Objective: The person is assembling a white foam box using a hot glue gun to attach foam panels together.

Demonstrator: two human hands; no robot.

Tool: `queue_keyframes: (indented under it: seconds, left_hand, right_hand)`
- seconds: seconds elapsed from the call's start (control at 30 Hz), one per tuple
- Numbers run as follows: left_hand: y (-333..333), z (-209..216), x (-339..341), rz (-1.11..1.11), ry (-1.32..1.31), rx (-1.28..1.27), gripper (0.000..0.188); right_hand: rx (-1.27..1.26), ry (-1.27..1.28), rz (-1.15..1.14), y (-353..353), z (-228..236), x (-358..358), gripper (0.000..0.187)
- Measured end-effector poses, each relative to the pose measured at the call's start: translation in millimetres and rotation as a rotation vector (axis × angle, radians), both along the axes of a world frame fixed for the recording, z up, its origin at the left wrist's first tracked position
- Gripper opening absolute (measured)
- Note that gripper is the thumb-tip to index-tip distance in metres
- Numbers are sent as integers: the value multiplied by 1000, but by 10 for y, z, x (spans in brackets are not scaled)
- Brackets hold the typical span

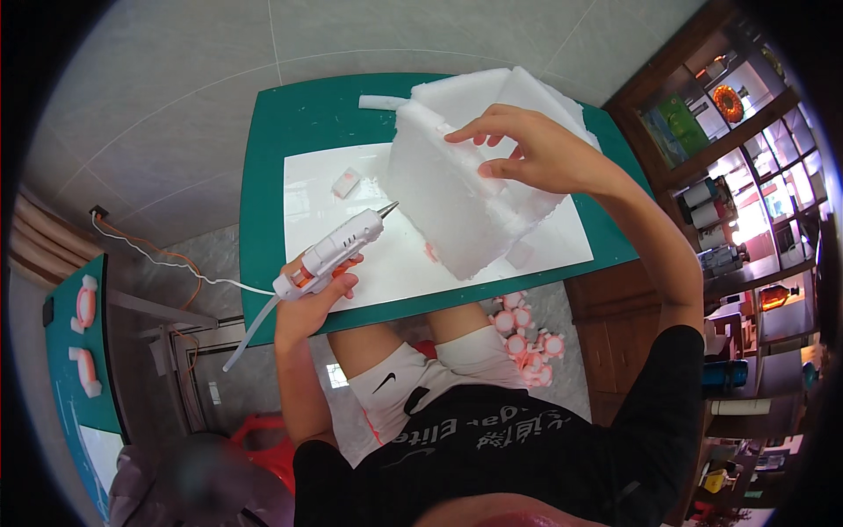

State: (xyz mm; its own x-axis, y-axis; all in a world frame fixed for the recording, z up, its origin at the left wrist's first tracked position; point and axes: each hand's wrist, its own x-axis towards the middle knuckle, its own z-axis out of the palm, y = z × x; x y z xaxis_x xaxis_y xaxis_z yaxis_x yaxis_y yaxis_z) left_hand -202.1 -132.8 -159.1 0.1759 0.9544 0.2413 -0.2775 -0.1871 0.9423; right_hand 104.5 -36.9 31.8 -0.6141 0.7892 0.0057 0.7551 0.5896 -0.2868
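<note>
Okay, there's a green rectangular tabletop (272, 132) with a glossy white rectangular sheet (307, 202) on it. A boxy, translucent white foam piece (448, 202) covers the sheet's far right corner. Right hand (549, 149) is at its rim, fingers loosely bent, thumb and index apart; can't tell if they touch. Left hand (323, 303) grips a white plastic glue gun (342, 244) by the sheet's near left corner. Small pale block (347, 183) lies toward the far left one.

The black shirt (562, 457) bears white lettering (487, 426), the shorts (479, 356) a logo (385, 381).
</note>
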Motion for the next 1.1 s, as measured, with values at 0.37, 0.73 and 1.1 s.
queue_keyframes:
  seconds: [0.37,0.73,1.1]
  left_hand:
    - [-7,15,-65,-9,-18,-28,38]
    - [-2,10,-82,0,-10,-68,39]
    - [-38,11,-91,14,-12,-52,40]
  right_hand:
    - [-125,47,14,74,-16,9,45]
    - [-106,105,61,98,12,115,55]
    - [25,243,-33,-42,230,238,54]
